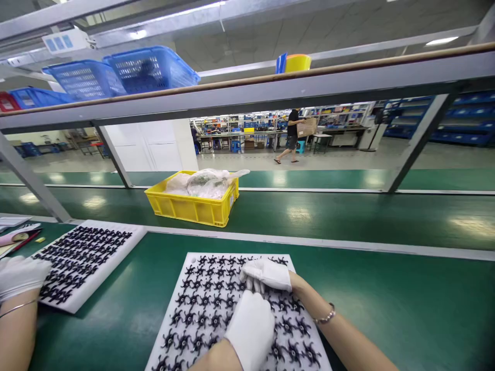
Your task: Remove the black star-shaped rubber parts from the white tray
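A white board (170, 335) lies on the green bench with rows of small black curved-blade impellers (215, 320) set across it. My left hand (251, 324), in a white glove, is closed over the middle of the board; its fingertips are hidden behind its back. Just beyond it, my right hand (266, 273), also gloved, reaches in from the right with its fingers curled down close to the left hand. Whatever the fingers of either hand pinch is too small or too covered to make out.
At the left, another person's gloved hand (23, 278) rests by a second board (112, 260) of black impellers. A yellow crate (185, 208) holding clear plastic bags stands behind the bench. Overhead, a shelf (247, 93) carries blue baskets (150, 69). A person carries a box (307, 127) far off.
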Motion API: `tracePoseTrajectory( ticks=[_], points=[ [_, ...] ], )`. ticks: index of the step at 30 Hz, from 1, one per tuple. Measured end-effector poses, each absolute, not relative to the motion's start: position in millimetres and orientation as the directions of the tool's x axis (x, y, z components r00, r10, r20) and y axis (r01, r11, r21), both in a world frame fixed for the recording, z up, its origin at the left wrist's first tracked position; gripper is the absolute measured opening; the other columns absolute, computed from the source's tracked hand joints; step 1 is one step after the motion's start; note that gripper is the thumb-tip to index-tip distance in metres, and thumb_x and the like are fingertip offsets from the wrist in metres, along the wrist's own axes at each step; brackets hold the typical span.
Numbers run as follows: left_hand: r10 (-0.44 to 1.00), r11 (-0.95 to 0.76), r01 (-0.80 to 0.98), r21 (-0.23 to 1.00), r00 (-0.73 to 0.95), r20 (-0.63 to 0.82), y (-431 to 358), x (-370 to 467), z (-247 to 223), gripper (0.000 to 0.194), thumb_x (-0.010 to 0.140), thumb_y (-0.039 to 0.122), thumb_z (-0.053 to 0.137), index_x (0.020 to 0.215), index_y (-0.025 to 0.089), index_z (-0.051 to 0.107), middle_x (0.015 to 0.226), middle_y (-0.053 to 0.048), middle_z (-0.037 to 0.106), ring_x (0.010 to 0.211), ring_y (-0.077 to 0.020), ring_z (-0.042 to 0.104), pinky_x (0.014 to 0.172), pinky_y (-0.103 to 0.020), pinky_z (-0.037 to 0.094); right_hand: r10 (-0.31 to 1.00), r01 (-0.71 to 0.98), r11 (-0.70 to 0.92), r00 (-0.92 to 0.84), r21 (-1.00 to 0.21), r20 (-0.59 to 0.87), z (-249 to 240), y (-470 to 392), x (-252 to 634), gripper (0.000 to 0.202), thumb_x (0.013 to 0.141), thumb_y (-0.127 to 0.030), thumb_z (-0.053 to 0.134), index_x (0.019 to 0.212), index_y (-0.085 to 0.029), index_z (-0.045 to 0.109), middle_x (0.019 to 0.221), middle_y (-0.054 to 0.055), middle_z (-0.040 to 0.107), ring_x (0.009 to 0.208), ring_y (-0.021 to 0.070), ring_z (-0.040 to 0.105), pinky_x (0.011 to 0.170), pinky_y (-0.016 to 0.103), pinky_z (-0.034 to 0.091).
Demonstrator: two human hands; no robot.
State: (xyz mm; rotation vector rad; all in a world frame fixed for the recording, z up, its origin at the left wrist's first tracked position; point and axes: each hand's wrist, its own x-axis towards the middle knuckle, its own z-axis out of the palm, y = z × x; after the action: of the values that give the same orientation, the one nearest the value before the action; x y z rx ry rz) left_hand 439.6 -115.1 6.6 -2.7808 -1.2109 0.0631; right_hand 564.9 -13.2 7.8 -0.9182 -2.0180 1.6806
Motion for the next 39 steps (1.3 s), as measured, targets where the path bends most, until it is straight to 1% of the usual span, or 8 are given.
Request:
tracePoseTrajectory(
  ticks=[2, 5, 8, 12, 15, 19, 28, 39],
  points=[
    [0.751, -0.649, 0.749, -0.132, 0.659, 0.046, -119.8, 440.4, 0.8, 0.017, 0.078, 0.019, 0.057, 0.076, 0.015, 0.073, 0.075, -0.011, 0.068, 0.077, -0.0268, 0.062, 0.072, -0.042, 0.044, 0.679, 0.251, 0.074, -0.722, -0.965, -0.136, 7.8, -13.4, 564.6, 0.054, 0.091, -0.064, 0.052, 0.093, -0.013, 0.068, 0.073, 0.004, 0.068, 0.048, 0.0079, 0.057, 0.043, 0.016, 0.045],
    [0.775, -0.609, 0.78, -0.145, 0.624, 0.103, -126.0, 442.3, -8.0, 0.031, 0.076, 0.012, 0.047, 0.085, 0.019, 0.075, 0.08, -0.01, 0.069, 0.082, -0.0269, 0.062, 0.075, -0.043, 0.042, 0.682, 0.252, 0.052, -0.716, -0.966, -0.149, 7.0, -13.1, 563.6, 0.06, 0.089, -0.07, 0.049, 0.095, -0.013, 0.067, 0.071, 0.004, 0.067, 0.047, 0.0077, 0.056, 0.043, 0.015, 0.044],
    [0.769, -0.598, 0.789, -0.139, 0.614, 0.175, -128.4, 442.9, -17.0, 0.038, 0.072, 0.009, 0.044, 0.088, 0.021, 0.076, 0.079, -0.009, 0.07, 0.085, -0.0273, 0.062, 0.076, -0.043, 0.041, 0.679, 0.252, 0.042, -0.717, -0.967, -0.158, 5.6, -12.4, 563.0, 0.065, 0.088, -0.074, 0.047, 0.097, -0.012, 0.065, 0.071, 0.004, 0.067, 0.048, 0.0074, 0.057, 0.043, 0.015, 0.044],
    [0.714, -0.616, 0.772, -0.157, 0.631, 0.303, -127.3, 441.1, -26.9, 0.039, 0.068, 0.011, 0.043, 0.088, 0.023, 0.075, 0.077, -0.007, 0.069, 0.083, -0.0266, 0.06, 0.076, -0.044, 0.042, 0.672, 0.263, 0.035, -0.72, -0.964, -0.172, 4.3, -12.1, 563.3, 0.06, 0.092, -0.069, 0.046, 0.097, -0.012, 0.064, 0.072, 0.002, 0.066, 0.049, 0.0078, 0.056, 0.044, 0.017, 0.044],
    [0.725, -0.607, 0.777, -0.167, 0.627, 0.286, -126.3, 439.7, -31.2, 0.037, 0.07, 0.011, 0.043, 0.085, 0.022, 0.075, 0.078, -0.008, 0.069, 0.082, -0.0261, 0.061, 0.077, -0.045, 0.042, 0.672, 0.285, 0.02, -0.714, -0.958, -0.198, 4.1, -12.2, 563.4, 0.045, 0.099, -0.055, 0.049, 0.099, -0.012, 0.063, 0.076, 0.001, 0.064, 0.054, 0.0091, 0.057, 0.049, 0.021, 0.048],
    [0.729, -0.591, 0.782, -0.199, 0.623, 0.283, -126.1, 439.6, -35.5, 0.035, 0.07, 0.012, 0.043, 0.081, 0.019, 0.075, 0.078, -0.01, 0.069, 0.08, -0.0263, 0.061, 0.076, -0.044, 0.042, 0.673, 0.316, -0.001, -0.702, -0.949, -0.234, 5.6, -12.7, 562.6, 0.032, 0.1, -0.044, 0.053, 0.102, -0.013, 0.062, 0.086, 0.002, 0.063, 0.066, 0.0117, 0.06, 0.061, 0.026, 0.054],
    [0.72, -0.588, 0.792, -0.164, 0.605, 0.34, -127.2, 439.9, -29.7, 0.034, 0.069, 0.009, 0.041, 0.076, 0.018, 0.073, 0.071, -0.008, 0.067, 0.074, -0.024, 0.059, 0.074, -0.041, 0.041, 0.675, 0.351, 0.0, -0.691, -0.936, -0.259, 13.1, -15.8, 562.1, 0.029, 0.099, -0.04, 0.055, 0.106, -0.013, 0.061, 0.094, 0.004, 0.063, 0.074, 0.0139, 0.062, 0.066, 0.029, 0.056],
    [0.738, -0.601, 0.789, -0.127, 0.609, 0.29, -129.2, 437.6, -22.5, 0.031, 0.069, 0.008, 0.042, 0.071, 0.02, 0.071, 0.068, -0.006, 0.064, 0.071, -0.022, 0.056, 0.074, -0.04, 0.041, 0.679, 0.357, 0.059, -0.699, -0.932, -0.225, 18.7, -19.5, 565.3, 0.029, 0.1, -0.041, 0.053, 0.106, -0.015, 0.062, 0.096, 0.005, 0.064, 0.077, 0.0145, 0.063, 0.07, 0.031, 0.056]
  ],
)
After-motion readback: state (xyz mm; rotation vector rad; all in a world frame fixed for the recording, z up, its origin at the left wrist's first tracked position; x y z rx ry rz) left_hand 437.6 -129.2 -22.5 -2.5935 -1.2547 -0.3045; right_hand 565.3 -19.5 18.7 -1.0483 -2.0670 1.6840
